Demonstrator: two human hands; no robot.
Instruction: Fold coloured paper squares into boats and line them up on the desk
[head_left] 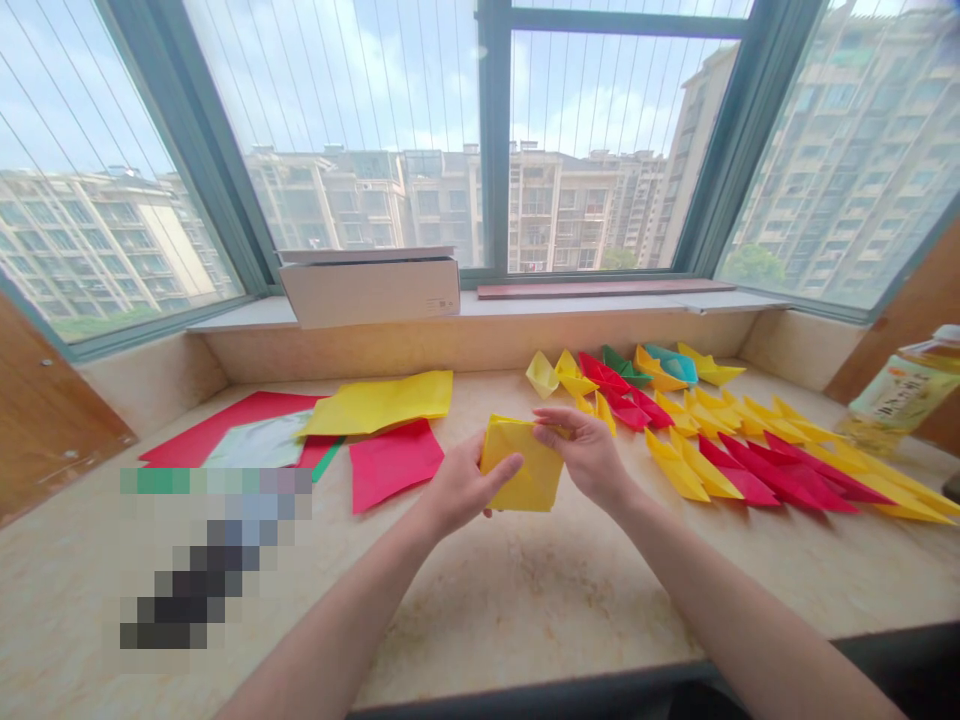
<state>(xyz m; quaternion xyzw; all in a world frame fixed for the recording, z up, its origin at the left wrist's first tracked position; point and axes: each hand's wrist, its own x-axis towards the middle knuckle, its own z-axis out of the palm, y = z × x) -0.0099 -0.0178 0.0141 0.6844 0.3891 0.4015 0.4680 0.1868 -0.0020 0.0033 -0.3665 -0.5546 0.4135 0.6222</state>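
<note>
Two bare forearms [330, 625] [757, 615] reach in from the bottom edge over a cream marble counter [525, 600]; the left hand [465, 485] curls around the left side of a square of folded yellow paper [523, 463], its thumb pressed on the front face; the right hand [585, 455] is nearly closed, pinching the paper's upper right corner between its fingertips; the paper is held up just above the counter, between the hands. To the left lie loose sheets: a yellow sheet [379, 402] overlaps a large red sheet [225, 428], a smaller red sheet [395, 463] sits just beside them, and a pale sheet [259, 440] and a green strip [326, 460] show among them; a pixelated patch [210, 555] hides part of the counter nearer the camera. To the right, pointed red and yellow folded paper pieces [780, 475] lie in overlapping rows; behind them stands a line of small paper boats [622, 370] in yellow, red, green and teal. A tea bottle [904, 390] lies tilted at the right edge; a cardboard box [370, 290] sits on the window sill [600, 303], below a wide window [495, 130] facing apartment blocks.
</note>
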